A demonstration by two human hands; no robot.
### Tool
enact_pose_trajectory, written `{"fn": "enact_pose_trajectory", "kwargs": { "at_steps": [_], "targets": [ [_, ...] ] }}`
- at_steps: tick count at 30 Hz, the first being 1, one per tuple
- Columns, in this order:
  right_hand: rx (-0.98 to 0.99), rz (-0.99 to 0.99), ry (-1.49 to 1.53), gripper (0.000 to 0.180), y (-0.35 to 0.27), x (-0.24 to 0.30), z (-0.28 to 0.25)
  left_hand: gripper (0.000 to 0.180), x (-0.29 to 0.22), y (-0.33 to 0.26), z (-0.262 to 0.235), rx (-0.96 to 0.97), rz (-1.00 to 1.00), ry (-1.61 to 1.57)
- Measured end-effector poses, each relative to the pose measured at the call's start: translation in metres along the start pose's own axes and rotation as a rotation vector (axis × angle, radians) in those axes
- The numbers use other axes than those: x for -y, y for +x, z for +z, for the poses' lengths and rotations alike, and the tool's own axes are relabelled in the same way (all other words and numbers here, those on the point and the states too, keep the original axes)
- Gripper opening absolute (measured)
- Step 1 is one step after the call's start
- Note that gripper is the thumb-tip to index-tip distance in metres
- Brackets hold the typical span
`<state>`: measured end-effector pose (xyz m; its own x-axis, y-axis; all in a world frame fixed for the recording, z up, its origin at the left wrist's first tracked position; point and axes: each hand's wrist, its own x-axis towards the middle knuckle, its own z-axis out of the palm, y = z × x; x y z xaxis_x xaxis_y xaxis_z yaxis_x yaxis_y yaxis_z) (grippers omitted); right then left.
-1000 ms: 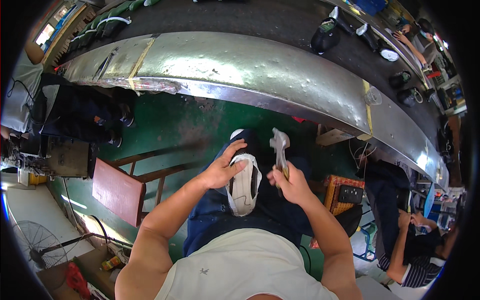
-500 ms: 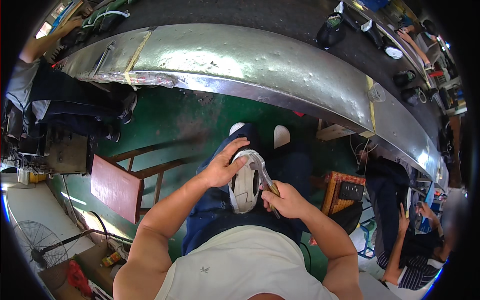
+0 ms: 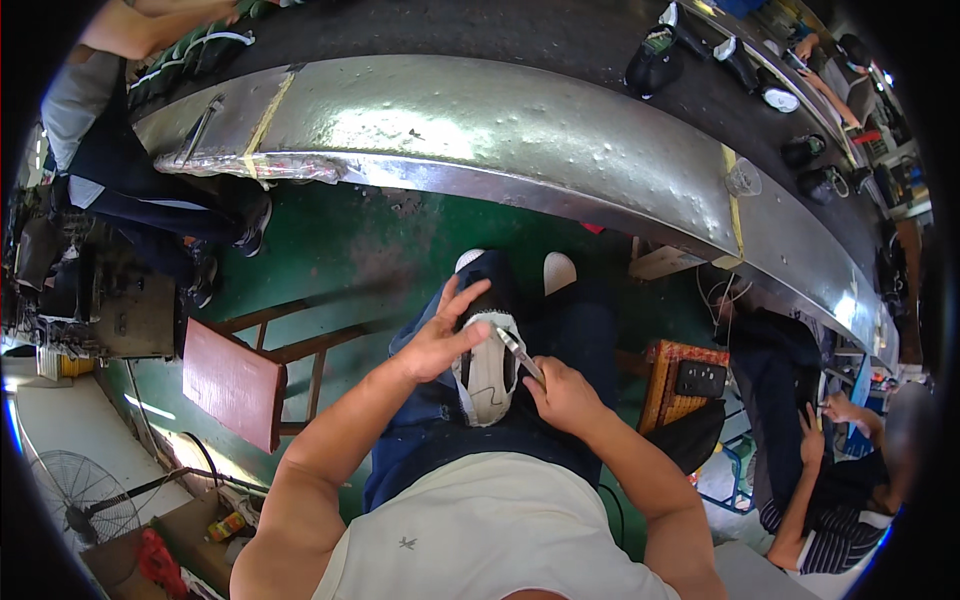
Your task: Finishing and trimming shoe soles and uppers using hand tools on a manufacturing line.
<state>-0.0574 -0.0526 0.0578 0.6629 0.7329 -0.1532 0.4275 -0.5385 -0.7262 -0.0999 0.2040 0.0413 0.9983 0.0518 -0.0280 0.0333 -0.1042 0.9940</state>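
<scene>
Gripping a metal tool (image 3: 518,352), the right hand (image 3: 565,393) is resting just right of the upturned shoe (image 3: 487,390), its fingers curling around the handle while the tool is slanting over the shoe's far right side. The shoe is lying bottom-up on the dark blue trousers (image 3: 425,420) beneath it, its pale underside facing upward and its length pointing toward the counter (image 3: 480,110) beyond it. On the shoe's left, the left hand (image 3: 435,345) is laying its thumb over the far end, its other fingers spreading loose and released; how hard the thumb is pressing cannot be told. Working the rim well is probably calling for a steady shoe, so that thumb should be bracing the far end while sitting clear of the tool's tip. The right wrist should likely be steering the tip close along the white edge, without scoring the underside. Whether the tip is touching the shoe is too small to tell.
</scene>
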Motion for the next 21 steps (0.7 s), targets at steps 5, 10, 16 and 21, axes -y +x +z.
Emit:
{"fn": "enact_pose_trajectory", "kwargs": {
  "at_steps": [5, 10, 16, 21],
  "targets": [
    [0.115, 0.042, -0.121, 0.031, -0.012, 0.017, -0.023, 0.068, -0.009, 0.004, 0.009, 0.008, -0.488, -0.482],
    [0.214, -0.117, 0.363, 0.027, -0.035, 0.009, -0.053, 0.074, -0.026, -0.011, -0.002, 0.123, -0.169, -0.037],
    [-0.363, -0.127, 0.457, 0.034, 0.026, 0.008, -0.017, 0.093, -0.057, -0.038, 0.02, 0.22, 0.132, 0.087],
    [-0.332, -0.105, 0.565, 0.035, 0.057, 0.012, 0.002, 0.095, -0.048, -0.045, 0.028, 0.116, 0.192, 0.233]
  ]
}}
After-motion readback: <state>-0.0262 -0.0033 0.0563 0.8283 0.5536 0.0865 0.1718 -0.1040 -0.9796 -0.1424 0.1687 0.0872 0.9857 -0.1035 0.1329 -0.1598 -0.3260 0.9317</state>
